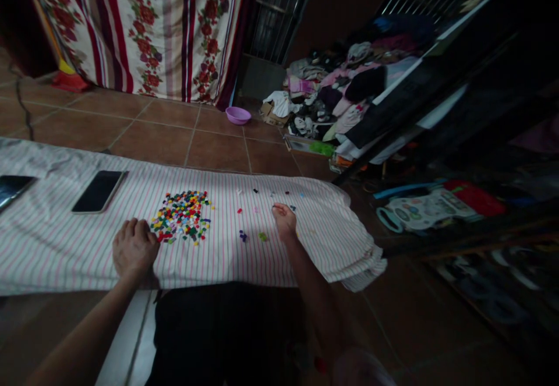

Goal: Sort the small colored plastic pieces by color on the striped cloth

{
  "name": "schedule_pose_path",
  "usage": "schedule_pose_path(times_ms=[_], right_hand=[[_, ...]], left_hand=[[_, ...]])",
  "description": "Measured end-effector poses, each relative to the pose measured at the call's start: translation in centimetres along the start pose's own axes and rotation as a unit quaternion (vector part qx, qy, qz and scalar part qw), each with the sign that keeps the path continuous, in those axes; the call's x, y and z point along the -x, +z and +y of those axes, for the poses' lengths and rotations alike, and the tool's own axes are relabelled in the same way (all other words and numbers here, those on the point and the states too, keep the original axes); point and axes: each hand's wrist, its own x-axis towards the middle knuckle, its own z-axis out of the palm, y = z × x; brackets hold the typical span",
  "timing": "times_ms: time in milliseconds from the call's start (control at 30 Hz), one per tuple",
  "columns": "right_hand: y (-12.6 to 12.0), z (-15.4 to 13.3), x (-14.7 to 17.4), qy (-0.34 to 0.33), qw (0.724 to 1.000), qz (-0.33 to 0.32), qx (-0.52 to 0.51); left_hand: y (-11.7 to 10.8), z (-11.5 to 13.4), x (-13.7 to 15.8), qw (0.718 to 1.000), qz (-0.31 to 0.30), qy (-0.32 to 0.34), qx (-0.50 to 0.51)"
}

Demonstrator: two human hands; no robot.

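Many tiny coloured beads or blocks lie in a loose pile [183, 217] on a striped cloth [222, 264]. My left hand [135, 247] rests palm down on the cloth at the pile's left edge, its fingers loosely bent and touching the nearest pieces. To the right of the pile, my right hand [285, 221] hovers low with thumb and fingers pinched; whatever is between the tips is too small to name. Around it sit small sorted groups: green pieces [262, 236], dark purple pieces [243, 235], red pieces [240, 211], pink pieces [257, 209] and black pieces [255, 190].
A black phone [99, 191] lies left of the pile, and another dark device [15, 189] is at the far left. Beyond the cloth, a purple basin [238, 115] stands on the tiled floor. A heap of clothes [332, 89] fills the back right, beside dark shelving.
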Motion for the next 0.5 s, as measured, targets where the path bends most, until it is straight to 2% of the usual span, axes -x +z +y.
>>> schedule_pose_path(times_ms=[100,200,500], right_hand=[[-2.6,0.9,-0.7,-0.016,0.994,0.035,0.107],[-4.1,1.2,-1.1,-0.048,0.979,0.053,0.191],[-5.7,2.0,-2.3,-0.045,0.965,0.057,0.252]], left_hand=[[-0.4,0.2,0.0,1.0,0.002,0.005,-0.001],[-0.7,0.5,0.1,1.0,0.01,0.019,0.002],[-0.7,0.5,0.1,1.0,0.013,0.028,0.005]])
